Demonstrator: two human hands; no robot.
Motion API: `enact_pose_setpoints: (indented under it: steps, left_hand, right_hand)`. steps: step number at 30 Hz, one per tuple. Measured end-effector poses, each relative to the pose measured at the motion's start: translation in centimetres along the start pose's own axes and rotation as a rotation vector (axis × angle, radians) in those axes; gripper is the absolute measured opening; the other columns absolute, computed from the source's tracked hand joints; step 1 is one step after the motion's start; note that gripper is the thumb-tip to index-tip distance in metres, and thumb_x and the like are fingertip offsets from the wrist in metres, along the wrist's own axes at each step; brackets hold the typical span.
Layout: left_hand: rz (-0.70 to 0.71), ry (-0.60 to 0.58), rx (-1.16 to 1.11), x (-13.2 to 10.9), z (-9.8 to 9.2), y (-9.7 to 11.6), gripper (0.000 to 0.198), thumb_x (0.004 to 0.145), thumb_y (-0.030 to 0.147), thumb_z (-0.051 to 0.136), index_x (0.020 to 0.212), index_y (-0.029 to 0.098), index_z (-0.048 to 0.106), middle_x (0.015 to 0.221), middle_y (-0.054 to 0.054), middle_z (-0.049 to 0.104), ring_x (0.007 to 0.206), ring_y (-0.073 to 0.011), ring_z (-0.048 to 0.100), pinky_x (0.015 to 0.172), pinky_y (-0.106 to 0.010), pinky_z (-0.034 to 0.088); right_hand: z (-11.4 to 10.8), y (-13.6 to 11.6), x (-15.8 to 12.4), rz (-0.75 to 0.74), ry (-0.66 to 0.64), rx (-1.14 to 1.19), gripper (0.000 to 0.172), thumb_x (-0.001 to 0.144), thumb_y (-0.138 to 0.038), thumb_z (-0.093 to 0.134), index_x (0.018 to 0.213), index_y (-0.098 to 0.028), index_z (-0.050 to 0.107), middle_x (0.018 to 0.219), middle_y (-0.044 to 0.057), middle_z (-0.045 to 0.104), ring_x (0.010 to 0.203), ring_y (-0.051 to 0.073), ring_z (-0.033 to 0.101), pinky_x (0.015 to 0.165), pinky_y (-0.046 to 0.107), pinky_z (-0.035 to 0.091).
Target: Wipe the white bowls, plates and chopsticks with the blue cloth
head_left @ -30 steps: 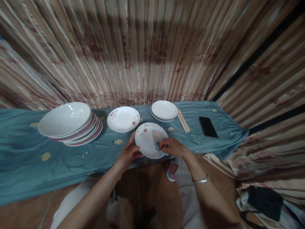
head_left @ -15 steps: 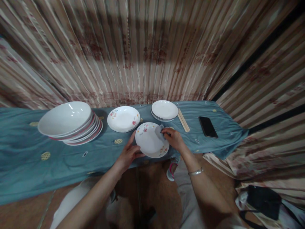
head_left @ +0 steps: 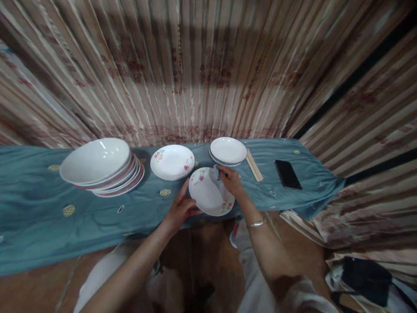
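A white plate (head_left: 208, 198) with small red and yellow flowers lies at the front edge of the cloth-covered table. My left hand (head_left: 182, 206) grips its left rim, thumb toward the near side and fingers along the edge. Over the plate's upper right part, my right hand (head_left: 230, 179) is closed in a pinch on a small greyish cloth-like piece (head_left: 215, 171), which rests against the plate near its far rim. Its exact kind is hard to make out. The right hand's shadow falls across the plate.
Behind are a stack of flowered plates (head_left: 172, 160) and a stack of dark-rimmed plates (head_left: 228, 150). Chopsticks (head_left: 254, 166) and a black phone (head_left: 288, 174) lie to the right. Large white bowls (head_left: 97, 161) are stacked at left. A pleated curtain (head_left: 195, 78) hangs behind the table (head_left: 97, 230).
My right hand has slid with the greyish piece toward the plate's far rim and a little left. My left hand keeps its hold. The whole view has shifted slightly.
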State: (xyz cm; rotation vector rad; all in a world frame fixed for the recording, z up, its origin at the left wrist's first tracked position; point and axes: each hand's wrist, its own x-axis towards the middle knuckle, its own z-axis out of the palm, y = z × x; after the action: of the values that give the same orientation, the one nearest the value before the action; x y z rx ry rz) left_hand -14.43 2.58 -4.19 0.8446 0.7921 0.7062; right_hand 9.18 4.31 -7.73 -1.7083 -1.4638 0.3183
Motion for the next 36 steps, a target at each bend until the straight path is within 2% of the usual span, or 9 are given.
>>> enact_pose_setpoints:
  steps: [8,18,25,31,36]
  left_hand:
    - [-0.027,-0.001,-0.021,-0.1,0.0,-0.1,0.096,0.068,0.017,0.068,0.150,0.033,0.020,0.096,-0.002,0.069,0.075,-0.0174,0.066,0.071,-0.039,0.059]
    - [-0.019,0.003,-0.019,-0.2,0.2,0.1,0.096,0.067,0.016,0.067,0.149,0.033,0.022,0.092,-0.001,0.068,0.073,-0.0161,0.066,0.069,-0.036,0.059]
    - [-0.014,0.012,-0.029,-0.1,0.2,-0.1,0.096,0.066,0.016,0.067,0.149,0.032,0.023,0.093,-0.001,0.067,0.069,-0.0149,0.064,0.069,-0.038,0.059]
    - [-0.011,0.011,-0.044,0.1,-0.2,-0.5,0.093,0.067,0.017,0.068,0.148,0.031,0.026,0.082,0.002,0.066,0.070,-0.0155,0.064,0.069,-0.038,0.059]
    - [-0.008,-0.002,-0.043,0.2,-0.4,-0.7,0.088,0.069,0.016,0.067,0.148,0.030,0.029,0.075,0.002,0.065,0.071,-0.0175,0.066,0.068,-0.037,0.059]
  right_hand:
    - [2.1,-0.6,1.0,-0.093,-0.001,0.090,0.035,0.080,-0.011,0.048,0.105,-0.021,0.070,0.112,0.005,0.070,0.106,0.020,0.063,0.098,0.035,0.047]
    - [3.4,-2.1,0.8,-0.188,-0.035,0.158,0.033,0.082,-0.011,0.050,0.106,-0.022,0.070,0.117,0.007,0.068,0.111,0.019,0.061,0.102,0.035,0.044]
    - [4.4,-3.8,0.0,-0.252,-0.074,0.308,0.033,0.084,-0.013,0.050,0.108,-0.021,0.070,0.120,0.008,0.066,0.113,0.018,0.059,0.103,0.035,0.042]
    - [4.6,-5.7,-1.2,-0.231,-0.160,0.462,0.029,0.082,-0.015,0.054,0.103,-0.023,0.072,0.118,0.005,0.066,0.112,0.018,0.058,0.102,0.034,0.041]
    - [4.2,-6.3,-2.0,-0.162,-0.257,0.621,0.022,0.080,-0.020,0.059,0.097,-0.024,0.073,0.112,0.004,0.067,0.108,0.018,0.059,0.099,0.033,0.042]
